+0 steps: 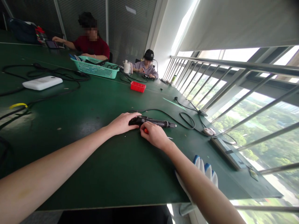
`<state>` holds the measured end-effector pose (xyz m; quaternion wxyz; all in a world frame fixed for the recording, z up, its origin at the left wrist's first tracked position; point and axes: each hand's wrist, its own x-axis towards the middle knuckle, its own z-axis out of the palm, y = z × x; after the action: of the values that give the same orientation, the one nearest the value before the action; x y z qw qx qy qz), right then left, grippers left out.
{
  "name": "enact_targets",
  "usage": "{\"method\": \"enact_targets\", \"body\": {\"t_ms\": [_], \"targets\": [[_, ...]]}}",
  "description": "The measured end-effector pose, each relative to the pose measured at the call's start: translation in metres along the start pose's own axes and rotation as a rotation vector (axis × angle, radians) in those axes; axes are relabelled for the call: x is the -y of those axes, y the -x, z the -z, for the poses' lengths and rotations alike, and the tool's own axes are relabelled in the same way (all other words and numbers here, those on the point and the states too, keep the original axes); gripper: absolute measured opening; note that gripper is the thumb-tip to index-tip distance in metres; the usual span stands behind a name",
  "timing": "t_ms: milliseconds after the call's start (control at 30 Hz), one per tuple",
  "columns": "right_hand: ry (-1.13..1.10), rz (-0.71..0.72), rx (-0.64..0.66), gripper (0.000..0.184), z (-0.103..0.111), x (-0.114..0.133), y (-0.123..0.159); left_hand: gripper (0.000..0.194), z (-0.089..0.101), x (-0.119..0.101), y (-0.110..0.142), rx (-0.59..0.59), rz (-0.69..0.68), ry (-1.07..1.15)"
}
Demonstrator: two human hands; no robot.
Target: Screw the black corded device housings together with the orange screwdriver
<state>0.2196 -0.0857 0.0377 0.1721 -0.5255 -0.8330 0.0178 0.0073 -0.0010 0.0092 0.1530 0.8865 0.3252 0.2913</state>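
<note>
Black tool (161, 123) on green table (93, 180), two hands at it

Left hand (123, 123) is closed around the rear end of the tool, its thumb on the near side. Right hand (154, 133) is curled beside the tool's middle and pinches a red-orange piece (146, 130), smooth and mostly hidden. Past this hand, a thin pale rod (170, 138) shows; whether it is joined to the piece, I cannot tell. The tool is long, rounded and dark, and narrows to a silvery metal tip (173, 125). Its long axis runs nearly from left to right before the person, and the tip points right, slightly toward the near edge. Behind it, a thin black cord (163, 112) bends into a loop. Near the right forearm lie white gloves (205, 169) with blue fingertips. Farther away stand a red plastic tray (138, 87), a teal basket (98, 70) with pierced walls, and a white box (42, 83) with rounded corners. Across the table sit two other people, and along the right side runs a shiny metal railing (233, 66)
</note>
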Motion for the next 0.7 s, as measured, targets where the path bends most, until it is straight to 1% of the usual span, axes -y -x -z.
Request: {"method": "enact_targets", "body": {"t_ms": [67, 133, 200, 267, 400, 500, 633, 700], "targets": [[-0.030, -0.034, -0.074, 0.013, 0.003, -0.002, 0.001, 0.056, 0.003, -0.007, 0.001, -0.059, -0.027, -0.011], [-0.075, -0.054, -0.164, 0.015, 0.006, -0.003, 0.002, 0.043, 0.005, -0.015, 0.001, -0.133, -0.073, 0.017], [-0.120, -0.056, -0.230, 0.018, 0.007, -0.002, 0.001, 0.031, 0.005, -0.024, 0.001, -0.161, -0.104, 0.114], [-0.155, -0.046, -0.266, 0.020, 0.007, 0.001, 0.001, 0.023, 0.004, -0.030, 0.000, -0.181, -0.085, 0.235], [-0.190, -0.045, -0.318, 0.022, 0.004, 0.009, -0.002, 0.025, 0.001, -0.036, 0.004, -0.230, 0.048, 0.376], [-0.179, -0.058, -0.335, 0.021, 0.002, 0.011, -0.003, 0.027, 0.001, -0.035, 0.008, -0.217, 0.117, 0.446], [-0.166, -0.068, -0.348, 0.022, 0.002, 0.010, -0.003, 0.030, 0.000, -0.036, 0.008, -0.190, 0.134, 0.588], [-0.130, -0.077, -0.345, 0.024, 0.003, 0.010, -0.003, 0.029, 0.000, -0.034, 0.007, -0.200, 0.131, 0.637]]}}
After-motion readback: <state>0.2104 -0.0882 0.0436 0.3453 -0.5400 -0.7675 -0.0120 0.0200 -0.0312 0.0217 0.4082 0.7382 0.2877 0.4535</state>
